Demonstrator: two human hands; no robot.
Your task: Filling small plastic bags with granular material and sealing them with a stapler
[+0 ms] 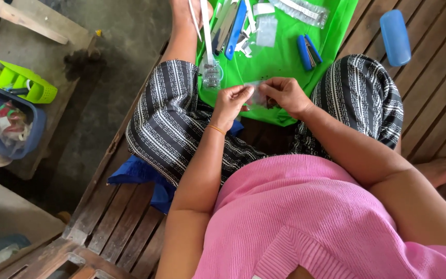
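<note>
My left hand (232, 102) and my right hand (285, 94) meet over my lap, both pinching a small clear plastic bag (256, 95) between their fingertips. What is inside the bag is too small to tell. Just beyond the hands lies a green cloth (280, 59) spread between my knees. On it are a blue stapler-like tool (308, 51), a long blue and white tool (233, 26), white strips and several clear plastic packets (266, 28).
I sit on a wooden slat platform (429, 88) in patterned trousers and a pink top. A blue case (395, 37) lies at the far right. Left, below on the concrete floor, stand a blue basket (6, 147) and a lime green caddy (21, 82).
</note>
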